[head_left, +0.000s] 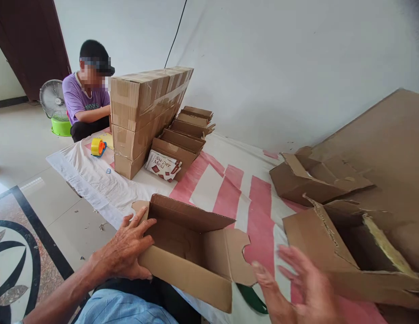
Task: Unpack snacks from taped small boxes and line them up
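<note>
In front of me an open cardboard box (189, 276) tilts toward me, its inside bare and its flaps folded outward. My left hand (131, 247) grips its left end, fingers over the edge and thumb low on the near side. At the box's right flap, which has a notched edge, is my right hand (297, 288), blurred, with thumb and fingers spread and nothing between them. A dark green curved object (252, 298) shows partly beneath that flap.
Taped cartons (142, 103) are stacked beyond, beside several open boxes (184, 135) and printed "Super Meal" cards (163, 165). A yellow tape dispenser (97, 146) lies near a seated person (88, 94). At right stand torn cartons (311, 243).
</note>
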### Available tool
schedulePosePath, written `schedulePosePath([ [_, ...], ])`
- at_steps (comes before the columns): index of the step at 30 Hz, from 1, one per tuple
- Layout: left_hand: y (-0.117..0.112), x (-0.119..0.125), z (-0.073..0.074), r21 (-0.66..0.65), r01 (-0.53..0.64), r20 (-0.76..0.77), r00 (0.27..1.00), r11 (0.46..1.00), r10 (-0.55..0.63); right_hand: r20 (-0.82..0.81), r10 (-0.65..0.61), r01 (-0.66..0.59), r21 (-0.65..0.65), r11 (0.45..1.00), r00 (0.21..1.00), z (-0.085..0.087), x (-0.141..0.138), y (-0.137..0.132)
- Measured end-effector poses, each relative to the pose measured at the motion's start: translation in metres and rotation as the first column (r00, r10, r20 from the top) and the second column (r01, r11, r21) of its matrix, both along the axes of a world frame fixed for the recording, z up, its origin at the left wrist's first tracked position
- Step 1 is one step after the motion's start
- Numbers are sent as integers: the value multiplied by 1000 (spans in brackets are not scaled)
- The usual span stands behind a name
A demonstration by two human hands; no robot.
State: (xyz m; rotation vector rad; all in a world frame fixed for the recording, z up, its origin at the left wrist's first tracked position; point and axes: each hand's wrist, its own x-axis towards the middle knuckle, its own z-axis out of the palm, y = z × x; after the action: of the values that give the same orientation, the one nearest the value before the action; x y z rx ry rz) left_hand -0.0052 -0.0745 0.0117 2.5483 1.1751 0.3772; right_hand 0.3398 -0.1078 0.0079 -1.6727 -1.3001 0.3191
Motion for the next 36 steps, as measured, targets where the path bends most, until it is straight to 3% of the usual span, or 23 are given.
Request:
schedulePosePath([
  [4, 9, -1, -4, -4, 19, 66, 998, 1000, -19, -143, 83, -106, -160, 981, 986, -38, -3, 17],
  [8, 15, 0, -2, -12, 22, 66, 998, 1000, -22, -148, 129, -155, -180, 971, 981, -54, -10, 26],
  [14, 21, -7, -3, 51, -68, 48, 997, 996, 66, -173, 119, -145, -145, 979, 978, -49, -28, 53],
  [21, 36, -17, -6, 159, -198, 65, 980, 967, 190, -189, 97, -99, 1, 995, 977, -44, -54, 93],
  [26, 47, -14, -7, 213, -245, 40, 970, 946, 242, -241, 205, -225, -55, 973, 949, -36, -61, 99],
  [29, 63, -18, -6, 227, -295, 122, 954, 928, 273, -312, 272, -308, -73, 949, 910, -26, -60, 99],
  [32, 85, -32, -3, 204, -337, 255, 925, 919, 283, -427, 365, -403, -1, 915, 828, -17, -55, 98],
  [36, 108, -61, -1, 107, -344, 405, 872, 933, 275, -489, 399, -408, 94, 908, 776, -16, -50, 97],
])
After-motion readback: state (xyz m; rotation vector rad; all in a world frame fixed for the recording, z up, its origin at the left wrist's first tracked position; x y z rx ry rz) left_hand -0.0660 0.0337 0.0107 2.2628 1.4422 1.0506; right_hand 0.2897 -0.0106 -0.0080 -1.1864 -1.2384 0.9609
